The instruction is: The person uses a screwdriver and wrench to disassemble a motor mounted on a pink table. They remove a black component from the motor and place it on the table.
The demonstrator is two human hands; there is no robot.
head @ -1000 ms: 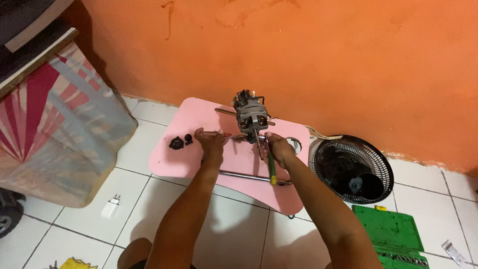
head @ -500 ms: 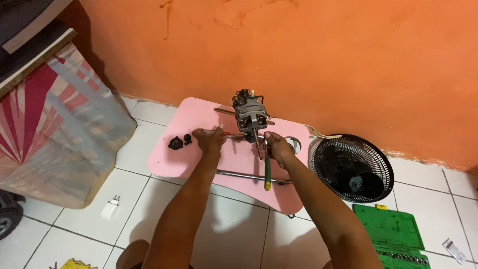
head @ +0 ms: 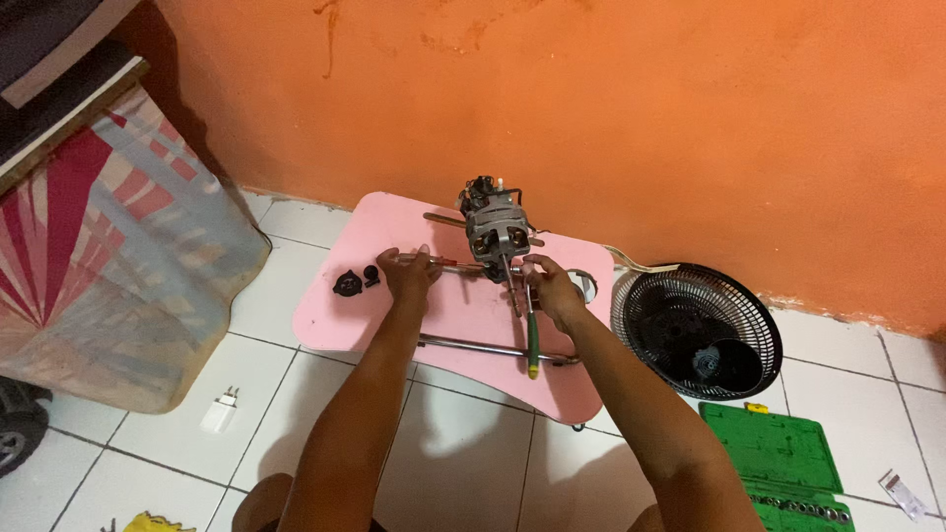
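On pink tabletop (head: 340,320) beside orange wall: fan motor (head: 496,232) upright near back edge. Left hand (head: 409,278) grip clenched on metal rod (head: 448,263). Right hand (head: 552,291) grasping green-handled screwdriver (head: 530,330) at motor shaft. Black knobs (head: 353,283) left; front edge bare. Fan grille (head: 698,330) on floor right.

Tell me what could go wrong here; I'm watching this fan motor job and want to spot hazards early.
1. The motor stands tall near the back edge of the small pink table; a push from the right hand might tip it over.
2. The green-handled screwdriver lies near the front edge and could roll off.
3. The small black parts beside the left hand could get knocked onto the tiled floor.
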